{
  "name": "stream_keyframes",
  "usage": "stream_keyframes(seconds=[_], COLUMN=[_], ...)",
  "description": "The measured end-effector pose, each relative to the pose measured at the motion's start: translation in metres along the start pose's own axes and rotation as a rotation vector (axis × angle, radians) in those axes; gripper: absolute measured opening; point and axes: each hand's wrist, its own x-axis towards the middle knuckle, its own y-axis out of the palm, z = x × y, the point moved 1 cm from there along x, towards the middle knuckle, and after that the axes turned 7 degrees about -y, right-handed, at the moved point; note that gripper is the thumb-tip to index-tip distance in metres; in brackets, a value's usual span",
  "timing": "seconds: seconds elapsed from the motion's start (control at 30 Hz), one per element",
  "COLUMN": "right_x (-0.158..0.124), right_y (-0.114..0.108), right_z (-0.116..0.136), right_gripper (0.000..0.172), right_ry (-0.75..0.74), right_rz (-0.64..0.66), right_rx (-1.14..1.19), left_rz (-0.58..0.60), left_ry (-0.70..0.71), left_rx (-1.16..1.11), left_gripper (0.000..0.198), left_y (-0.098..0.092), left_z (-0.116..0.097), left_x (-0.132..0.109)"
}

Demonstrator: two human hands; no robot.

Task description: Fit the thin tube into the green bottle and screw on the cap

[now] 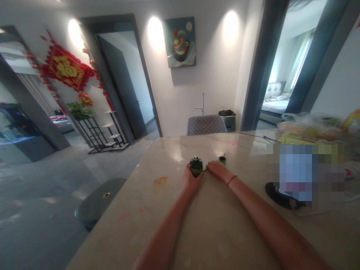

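Note:
A dark green glass bottle [196,164] with a pale, narrow neck stands upright on the table. My left hand [192,180] is wrapped round its lower part, thumb on the right side. Just to the right, my right hand [217,169] has its fingers pinched together, and a thin dark sliver pokes from the fingertips toward the bottle. What that sliver is, I cannot make out. Behind the right hand stands a small green cylinder [222,160] with a dark top, and a thin stick rises behind or out of it. The right hand partly covers this cylinder.
The beige stone table [168,240] has orange and pink stains on its left. At the right are a round black base [281,195] under a blurred-out patch and several plastic bags [309,127]. A grey chair [206,125] stands at the far edge, a green stool [98,202] at the left.

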Motion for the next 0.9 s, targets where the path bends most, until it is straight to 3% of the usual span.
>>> stream_keyframes(seconds=[0.13, 0.27, 0.43, 0.57, 0.63, 0.77, 0.9], right_x=[0.000, -0.002, -0.004, -0.002, 0.000, 0.001, -0.003], right_y=[-0.002, -0.003, 0.001, 0.005, 0.006, -0.001, -0.013], right_z=[-0.001, -0.005, -0.012, -0.011, -0.009, -0.005, -0.006], right_gripper=[0.019, 0.018, 0.021, 0.022, 0.027, 0.017, 0.029], right_ry=[-0.026, 0.007, 0.185, 0.350, 0.380, 0.414, 0.424], right_rz=[-0.038, -0.059, -0.132, -0.171, -0.124, 0.045, 0.137], right_rx=[-0.007, 0.133, 0.418, 0.459, 0.455, 0.451, 0.440], left_rz=[0.042, 0.064, 0.035, 0.037, 0.043, 0.068, 0.075], left_ry=[-0.024, -0.041, -0.018, -0.018, -0.023, -0.020, 0.008], left_rx=[0.001, 0.022, 0.090, 0.134, 0.153, 0.139, 0.077], left_gripper=[0.067, 0.065, 0.061, 0.060, 0.061, 0.065, 0.068], left_y=[0.001, 0.001, 0.000, -0.001, -0.002, -0.001, 0.000], left_z=[0.004, 0.005, 0.002, -0.001, -0.003, -0.003, 0.001], left_x=[0.003, 0.005, 0.003, 0.001, 0.000, -0.001, 0.000])
